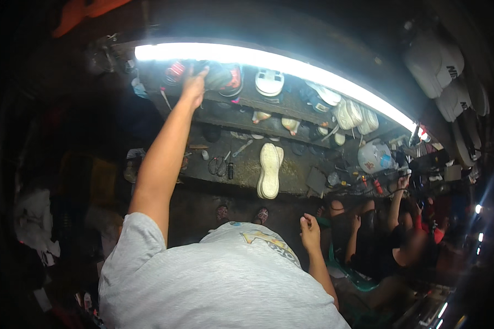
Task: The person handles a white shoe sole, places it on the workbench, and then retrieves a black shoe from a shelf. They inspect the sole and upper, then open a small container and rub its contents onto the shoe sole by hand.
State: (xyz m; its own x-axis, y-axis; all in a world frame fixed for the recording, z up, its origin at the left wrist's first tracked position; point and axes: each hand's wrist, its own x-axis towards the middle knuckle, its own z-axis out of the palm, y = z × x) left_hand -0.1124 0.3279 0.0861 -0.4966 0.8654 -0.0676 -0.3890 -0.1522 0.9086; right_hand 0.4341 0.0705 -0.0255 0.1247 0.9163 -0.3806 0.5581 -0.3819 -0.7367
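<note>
The 2 cream soles (269, 170) look matt and rubbery, the dark ledge (242, 171) rough, the grey shirt (214, 279) matt cloth.

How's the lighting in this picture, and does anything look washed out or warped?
Head view: the tube light is blown out, glare hazing the area around the left hand; head view: fisheye distortion bows the tube light, and much of the rim is dark.

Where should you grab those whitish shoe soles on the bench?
Probably around the middle, pinching both long edges, with the right hand coming from above. The whitish shoe soles overlap and lie lengthwise toward the person, their long edges uncovered, so one grip might lift both.
</note>
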